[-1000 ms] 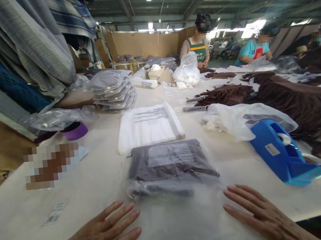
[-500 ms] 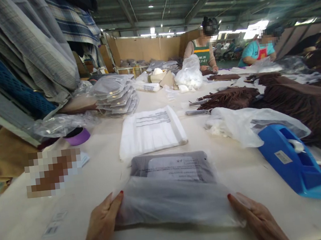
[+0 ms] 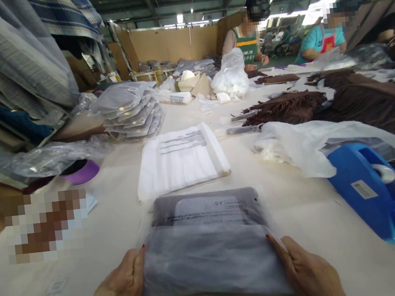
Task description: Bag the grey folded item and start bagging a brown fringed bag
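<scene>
A translucent plastic bag (image 3: 209,264) with a dark folded item inside lies before me, printed text showing near its far end. My left hand (image 3: 122,285) grips the bag's left edge, the thumb on top and the other fingers mostly hidden. On the opposite side, my right hand (image 3: 307,266) pinches the right edge the same way. Just beyond the bag is a stack of flat white printed plastic bags (image 3: 181,161).
At right stands a blue tape dispenser (image 3: 367,191) beside a crumpled clear bag (image 3: 299,144). Brown fringed pieces (image 3: 288,108) lie behind it. Packed bags (image 3: 130,110) are piled at back left, near a purple tape roll (image 3: 83,171). Two co-workers (image 3: 247,48) work across the table.
The dark item's bag now lies flatter and straighter, its near edge closer to me. Both hands still hold its sides. My view has shifted slightly.
</scene>
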